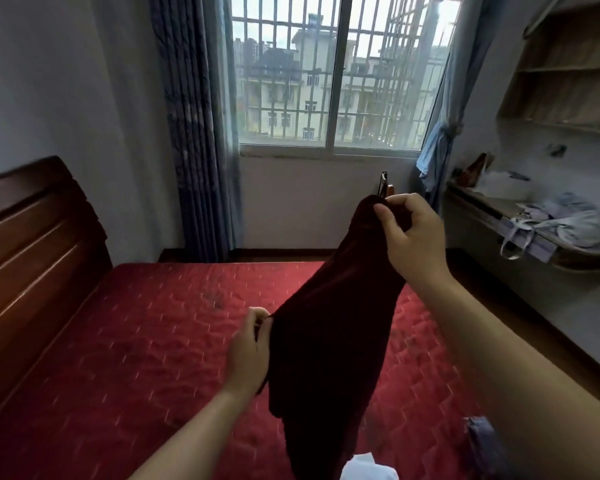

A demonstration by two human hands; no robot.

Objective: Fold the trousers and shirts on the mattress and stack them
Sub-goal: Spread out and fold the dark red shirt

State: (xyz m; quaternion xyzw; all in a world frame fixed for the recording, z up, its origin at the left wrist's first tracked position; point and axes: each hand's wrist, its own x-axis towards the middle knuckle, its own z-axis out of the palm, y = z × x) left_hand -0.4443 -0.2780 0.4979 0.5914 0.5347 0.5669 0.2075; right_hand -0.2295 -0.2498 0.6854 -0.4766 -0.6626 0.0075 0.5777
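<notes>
Pinching dark maroon soft-cloth garment by top edge with right grip and by side edge with left grip, aloft over red quilted mattress; probably light, limp, best taken at corners.

Two hands, one maroon garment, one red mattress
</notes>
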